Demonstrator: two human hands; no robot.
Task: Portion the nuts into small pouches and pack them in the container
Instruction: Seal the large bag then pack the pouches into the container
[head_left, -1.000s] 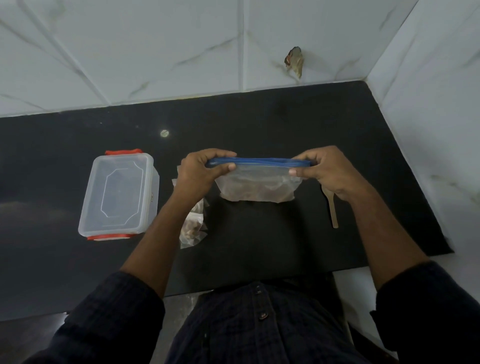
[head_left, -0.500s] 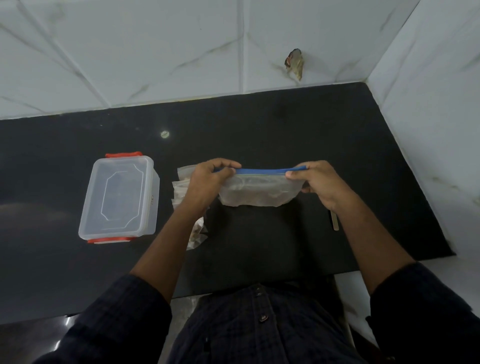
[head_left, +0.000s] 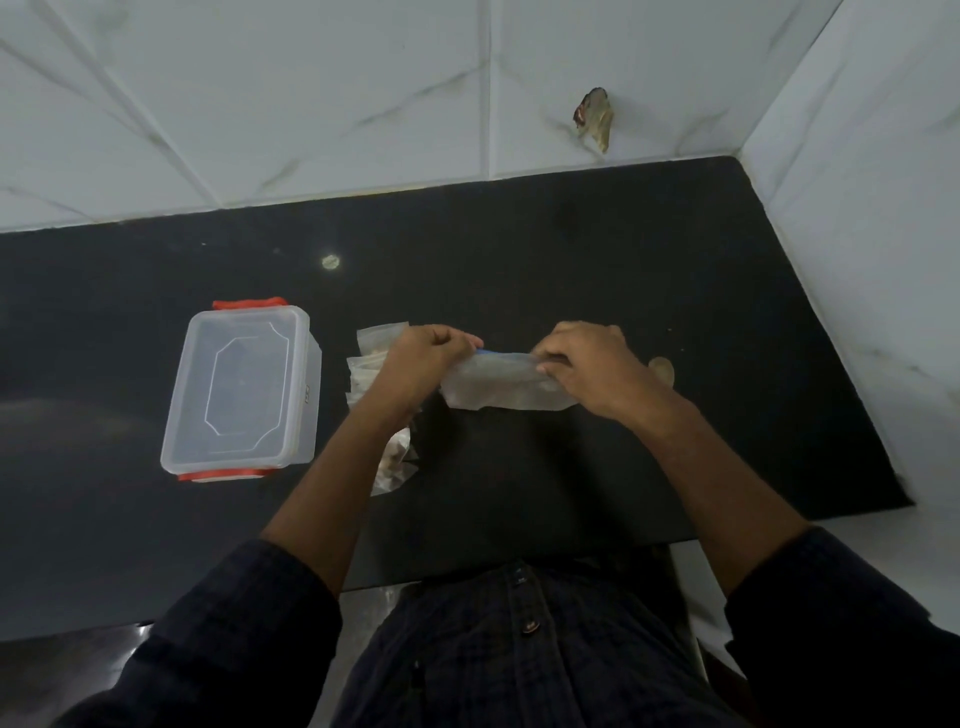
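Note:
A clear zip bag (head_left: 501, 387) with a blue seal strip hangs over the black counter (head_left: 623, 270), nuts faintly visible inside. My left hand (head_left: 426, 358) pinches the strip's left end. My right hand (head_left: 587, 364) pinches the strip nearer the middle, its fingers curled over the top edge. Small clear pouches (head_left: 371, 358) lie stacked behind my left wrist, and a filled pouch of nuts (head_left: 395, 462) shows under my left forearm. A clear plastic container (head_left: 241, 389) with red clips and its lid on stands at the left.
A wooden spoon's bowl (head_left: 662, 370) peeks out behind my right hand. White marble tiles wall in the counter at the back and right. A small pale spot (head_left: 330, 261) marks the counter behind the pouches.
Both hands lowered the bag toward the counter. My right hand slid left along the blue strip, so the hands are closer together and less of the strip shows.

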